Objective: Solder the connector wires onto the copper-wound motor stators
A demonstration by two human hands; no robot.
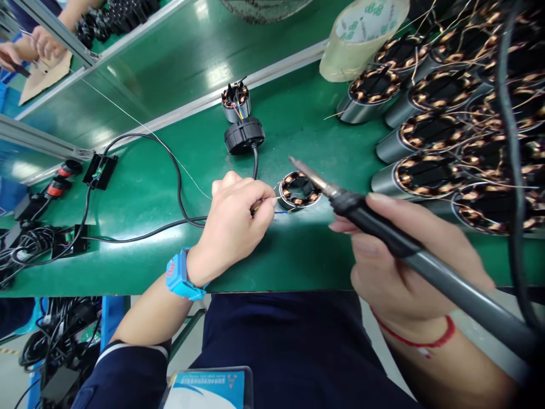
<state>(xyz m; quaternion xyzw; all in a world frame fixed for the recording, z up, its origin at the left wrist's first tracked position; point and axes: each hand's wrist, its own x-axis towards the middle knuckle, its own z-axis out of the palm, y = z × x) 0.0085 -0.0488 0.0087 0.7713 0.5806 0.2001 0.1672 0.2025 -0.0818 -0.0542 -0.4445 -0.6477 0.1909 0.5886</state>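
My right hand (409, 250) grips a soldering iron (366, 218), its tip pointing up and left, above and beside a copper-wound motor stator (299, 190). Thin wires, one yellow and one blue (281, 212), run between that stator and my left hand (240, 218). The fingers of the left hand are pinched on the wires at the stator's left side. A fine strand of solder wire (183, 167) slopes down to the left hand. Behind it, a black round cap (244, 136) with a cable lies against a second stator (235, 102).
Many wound stators (430, 130) stand at the right, their loose copper wires sticking out. A roll of clear tape (364, 40) is behind them. Black cables and small circuit boxes (100, 171) lie at left. Another person's hands (45, 42) work beyond the metal rail (170, 116).
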